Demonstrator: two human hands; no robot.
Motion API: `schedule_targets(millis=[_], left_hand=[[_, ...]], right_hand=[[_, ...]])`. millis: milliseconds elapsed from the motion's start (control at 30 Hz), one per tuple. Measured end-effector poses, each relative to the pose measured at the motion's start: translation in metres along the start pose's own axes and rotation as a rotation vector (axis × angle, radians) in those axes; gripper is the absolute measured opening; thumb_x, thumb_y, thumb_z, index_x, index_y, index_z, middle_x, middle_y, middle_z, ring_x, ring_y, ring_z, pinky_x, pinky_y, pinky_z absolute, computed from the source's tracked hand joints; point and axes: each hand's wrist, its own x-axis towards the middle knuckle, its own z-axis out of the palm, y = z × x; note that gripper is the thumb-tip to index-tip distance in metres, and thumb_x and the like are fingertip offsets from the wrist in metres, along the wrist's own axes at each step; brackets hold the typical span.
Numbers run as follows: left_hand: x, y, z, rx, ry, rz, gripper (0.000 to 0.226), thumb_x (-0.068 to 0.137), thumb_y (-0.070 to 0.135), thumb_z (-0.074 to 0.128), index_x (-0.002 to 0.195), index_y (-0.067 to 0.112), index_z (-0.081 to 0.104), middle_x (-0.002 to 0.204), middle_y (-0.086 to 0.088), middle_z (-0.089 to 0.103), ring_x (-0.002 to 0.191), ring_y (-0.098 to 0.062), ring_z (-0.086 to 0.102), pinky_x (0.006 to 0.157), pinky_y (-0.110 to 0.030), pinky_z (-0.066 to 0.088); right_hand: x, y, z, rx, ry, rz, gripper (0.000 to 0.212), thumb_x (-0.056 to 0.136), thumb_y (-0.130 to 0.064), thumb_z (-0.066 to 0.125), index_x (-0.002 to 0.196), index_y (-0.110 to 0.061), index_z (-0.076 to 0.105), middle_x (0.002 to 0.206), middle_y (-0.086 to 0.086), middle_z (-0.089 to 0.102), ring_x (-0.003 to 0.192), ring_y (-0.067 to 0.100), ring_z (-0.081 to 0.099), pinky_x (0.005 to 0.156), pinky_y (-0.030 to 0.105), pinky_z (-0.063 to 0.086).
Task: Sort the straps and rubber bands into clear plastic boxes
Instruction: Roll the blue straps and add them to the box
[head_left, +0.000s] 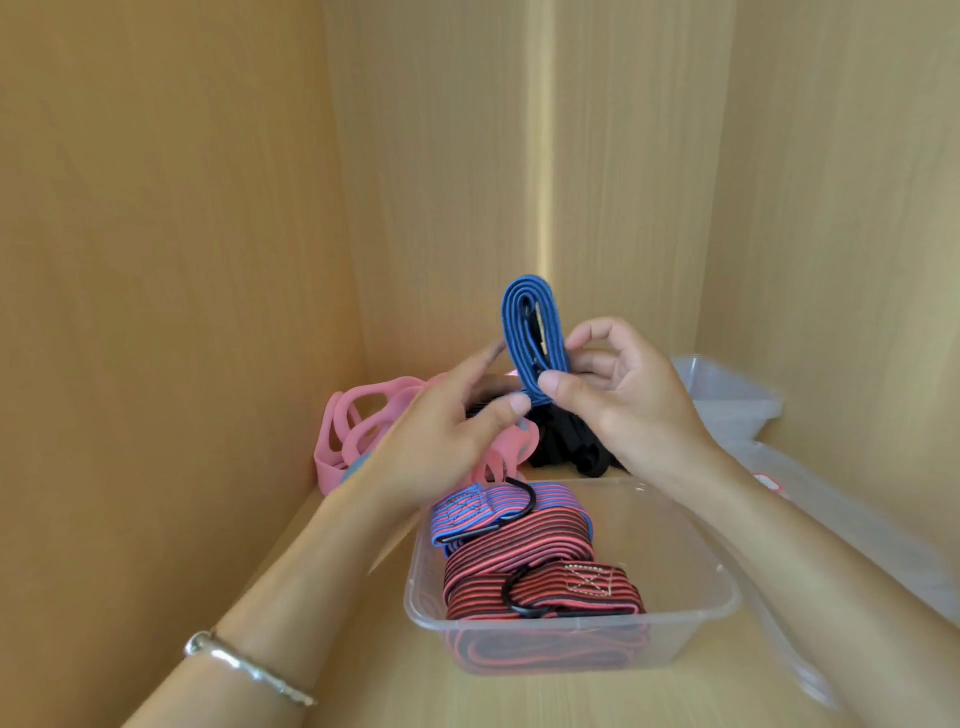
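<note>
Pink bands (358, 423) sit behind left hand (441, 441) (pinching blue strap (517, 332)).

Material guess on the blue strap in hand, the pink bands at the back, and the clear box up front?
blue strap: woven elastic fabric, matte; lengthwise ribbing shows along the folded coil.
pink bands: likely silicone or rubber, smooth with a soft sheen; flat, floppy loops.
clear box: thin transparent plastic, slightly glossy; the striped straps show through its wall.
</note>
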Motion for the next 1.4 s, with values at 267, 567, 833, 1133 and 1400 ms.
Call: schedule_targets(millis=[267, 567, 833, 1133, 1400], left_hand=[[0.000, -0.034, -0.018, 0.525, 0.107, -0.153, 0.042, 0.086, 0.027, 0.068, 0.128, 0.024, 0.059, 0.125, -0.001, 0.058, 0.118, -0.015, 0.053, 0.101, -0.032, 0.041], [-0.002, -0.041, -0.029, 0.651, 0.428, -0.321, 0.036, 0.079, 0.024, 0.044, 0.107, 0.023, 0.067, 0.104, -0.009, 0.066, 0.099, -0.032, 0.059, 0.083, -0.042, 0.047], [0.004, -0.026, -0.041, 0.478, 0.527, -0.314, 0.045, 0.080, 0.020, 0.035, 0.118, 0.028, 0.057, 0.110, -0.008, 0.069, 0.098, -0.035, 0.065, 0.081, -0.048, 0.052], [0.003, 0.007, -0.038, 0.597, 0.505, -0.167, 0.038, 0.080, 0.001, 0.043, 0.109, 0.022, 0.058, 0.085, -0.008, 0.063, 0.074, -0.032, 0.053, 0.064, -0.034, 0.041], [0.001, -0.015, -0.047, 0.535, -0.051, -0.295, 0.068, 0.078, 0.002, 0.058, 0.138, 0.030, 0.044, 0.133, -0.007, 0.049, 0.109, -0.016, 0.056, 0.094, -0.027, 0.045]], right_hand=[[0.001, -0.010, 0.001, 0.290, 0.112, 0.015, 0.027, 0.089, 0.007, 0.059, 0.090, -0.018, 0.048, 0.078, 0.007, 0.071, 0.078, 0.028, 0.067, 0.083, 0.040, 0.057], [-0.001, -0.031, 0.004, 0.573, 0.100, -0.062, 0.022, 0.082, 0.000, 0.058, 0.093, -0.013, 0.045, 0.076, 0.007, 0.072, 0.073, 0.020, 0.071, 0.072, 0.032, 0.060], [0.007, -0.011, -0.011, 0.419, 0.235, 0.058, 0.024, 0.092, 0.006, 0.054, 0.091, -0.016, 0.044, 0.068, 0.002, 0.072, 0.067, 0.012, 0.070, 0.071, 0.026, 0.059], [0.006, -0.001, -0.010, 0.142, 0.165, 0.121, 0.025, 0.090, 0.001, 0.060, 0.092, -0.021, 0.049, 0.070, -0.008, 0.072, 0.068, 0.005, 0.068, 0.078, 0.029, 0.057], [0.006, -0.002, -0.010, 0.089, 0.180, 0.117, 0.026, 0.090, 0.001, 0.060, 0.091, -0.022, 0.049, 0.078, -0.002, 0.071, 0.071, 0.014, 0.066, 0.087, 0.044, 0.054]])
